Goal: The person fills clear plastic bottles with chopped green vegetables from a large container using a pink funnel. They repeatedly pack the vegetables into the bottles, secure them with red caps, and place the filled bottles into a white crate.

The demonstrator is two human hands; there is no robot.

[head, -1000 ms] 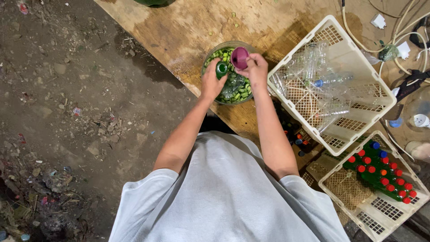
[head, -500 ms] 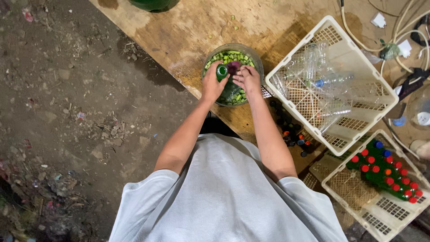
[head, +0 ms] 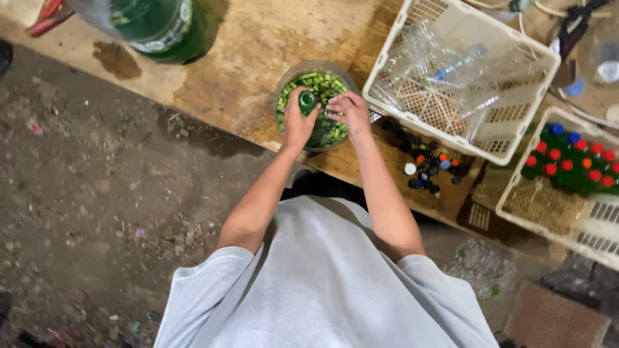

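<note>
A round clear container [head: 287, 76] full of small green pieces stands on the wooden table [head: 245, 58] near its front edge. My left hand [head: 298, 121] is closed around a small green bottle [head: 308, 101] held over the container. My right hand [head: 351, 111] sits beside it with fingers curled at the bottle's side; what it grips is hidden. The purple cap seen earlier is out of sight.
A white basket [head: 516, 45] of clear plastic bottles stands right of the container. A second white basket [head: 580, 219] holds green bottles with red caps. Loose bottle caps [head: 425, 169] lie in a tray. A large green bottle [head: 161, 29] stands at the far left. Dirt floor lies to the left.
Both hands have dropped lower over the container. The purple cap my right hand held up a second ago is no longer visible. The view has shifted, the table now sitting higher in frame.
</note>
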